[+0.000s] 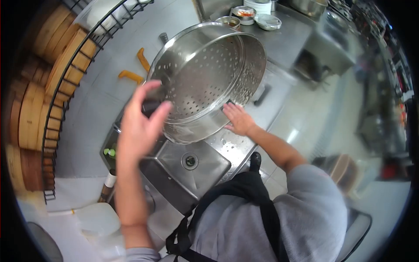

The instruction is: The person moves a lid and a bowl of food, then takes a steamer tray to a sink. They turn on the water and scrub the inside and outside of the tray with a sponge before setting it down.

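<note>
A large stainless steel steamer pot with a perforated bottom stands tilted above the sink's far side, its opening toward me. Water drops cling to its inner wall. My left hand is raised at its left edge, thumb and fingers apart, around a dark part that looks like a handle. That hand is slightly blurred and hides some of the rim. On the near right, my right hand lies with fingers stretched out against the pot's outer wall. Below the pot is the steel sink with its drain.
Bamboo steamers fill a black wire rack on the left. Two yellow handles show against the wall. Small bowls and a wrapped dish stand on the back counter. A white container sits at lower left.
</note>
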{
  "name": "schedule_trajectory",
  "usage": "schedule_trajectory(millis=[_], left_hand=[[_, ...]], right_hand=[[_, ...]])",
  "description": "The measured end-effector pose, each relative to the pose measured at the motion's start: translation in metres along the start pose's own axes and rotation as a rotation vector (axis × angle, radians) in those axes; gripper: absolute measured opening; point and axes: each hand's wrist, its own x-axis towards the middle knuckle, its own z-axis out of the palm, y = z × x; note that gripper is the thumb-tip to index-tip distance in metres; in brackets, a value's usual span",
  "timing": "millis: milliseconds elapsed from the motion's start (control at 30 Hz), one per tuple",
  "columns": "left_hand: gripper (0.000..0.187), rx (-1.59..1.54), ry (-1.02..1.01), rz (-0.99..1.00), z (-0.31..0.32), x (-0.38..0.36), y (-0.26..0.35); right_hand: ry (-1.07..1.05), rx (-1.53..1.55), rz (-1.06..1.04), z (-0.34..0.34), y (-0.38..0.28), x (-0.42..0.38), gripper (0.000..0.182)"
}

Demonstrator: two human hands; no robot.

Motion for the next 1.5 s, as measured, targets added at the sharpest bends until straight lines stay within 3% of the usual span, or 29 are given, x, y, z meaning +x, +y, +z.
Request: schedule_trajectory(millis=[100, 167, 200, 267, 367, 433, 467, 533, 667, 733, 800, 833, 900, 967, 1067, 1100, 1167, 1233, 1267, 1333, 1367, 1500], left_hand=[[0.041, 0.160, -0.086, 0.107, -0.023, 0.059, 0.001], [0.064, 0.218, -0.060, 0.123, -0.026, 0.097, 0.006], [0.064, 0.211, -0.061, 0.121, -0.025, 0.100, 0.000], [0.075, 0.270, 0.411, 0.447, -0.016, 0.107, -0.021], [0.095, -0.096, 0.471, 0.437, 0.027, 0.054, -0.119], [0.104, 0.203, 0.281, 0.335, 0.086, 0.024, -0.169], [0.092, -0.049, 0.378, 0.286, 0.117, 0.023, -0.175], [0.076, 0.082, 0.568, 0.298, 0.116, 0.039, -0.173], [0.070, -0.015, 0.564, 0.389, 0.079, 0.085, -0.129], [0.068, 0.125, 0.493, 0.428, 0.067, 0.092, -0.098], [0.068, 0.150, 0.465, 0.355, 0.062, 0.102, -0.086], [0.068, 0.165, 0.431, 0.316, 0.061, 0.105, -0.086], [0.070, 0.194, 0.439, 0.371, 0.061, 0.110, -0.090], [0.072, 0.212, 0.471, 0.387, 0.063, 0.110, -0.092], [0.067, 0.091, 0.455, 0.314, 0.072, 0.104, -0.083], [0.067, 0.111, 0.477, 0.301, 0.073, 0.102, -0.082], [0.067, 0.133, 0.494, 0.293, 0.075, 0.103, -0.088], [0.067, 0.051, 0.519, 0.346, 0.071, 0.104, -0.102], [0.067, 0.054, 0.528, 0.337, 0.070, 0.104, -0.102], [0.066, 0.049, 0.503, 0.206, 0.064, 0.107, -0.098], [0.066, 0.056, 0.517, 0.199, 0.057, 0.112, -0.099], [0.063, 0.162, 0.421, 0.315, 0.036, 0.149, -0.064]], right_hand=[[-0.104, -0.199, 0.020, -0.035, -0.002, 0.001, 0.072], [-0.050, -0.102, 0.092, -0.035, -0.008, 0.008, 0.074], [-0.056, -0.106, 0.094, -0.035, -0.008, 0.010, 0.074], [0.000, 0.022, 0.078, -0.037, 0.000, 0.011, 0.068], [-0.053, 0.109, 0.117, -0.037, 0.012, 0.014, 0.063], [-0.012, 0.122, 0.149, -0.038, 0.015, 0.013, 0.060], [0.007, 0.141, 0.134, -0.035, 0.009, 0.013, 0.057], [-0.007, 0.106, 0.150, -0.032, -0.002, 0.022, 0.054], [0.008, 0.333, 0.142, -0.030, -0.054, 0.028, 0.051], [0.025, 0.474, 0.116, -0.026, -0.064, 0.022, 0.051], [0.025, 0.482, 0.086, -0.027, -0.058, 0.023, 0.050], [-0.106, 0.444, 0.154, -0.036, -0.044, 0.021, 0.053], [-0.352, 0.064, 0.215, -0.068, 0.001, 0.024, 0.062], [-0.099, -0.342, 0.214, -0.052, 0.058, 0.027, 0.071], [0.003, -0.401, 0.303, -0.029, 0.040, 0.032, 0.076], [-0.268, -0.253, 0.323, -0.054, 0.007, 0.045, 0.074], [-0.542, 0.335, 0.280, -0.078, -0.051, 0.062, 0.071], [0.003, 0.723, 0.093, -0.044, -0.100, 0.058, 0.067], [-0.007, 0.725, 0.085, -0.043, -0.101, 0.053, 0.067], [0.054, 0.686, -0.084, -0.049, -0.093, 0.043, 0.068], [-0.054, 0.483, -0.155, -0.039, -0.061, 0.034, 0.076], [-0.255, -0.024, -0.145, -0.087, 0.050, 0.023, 0.091]])
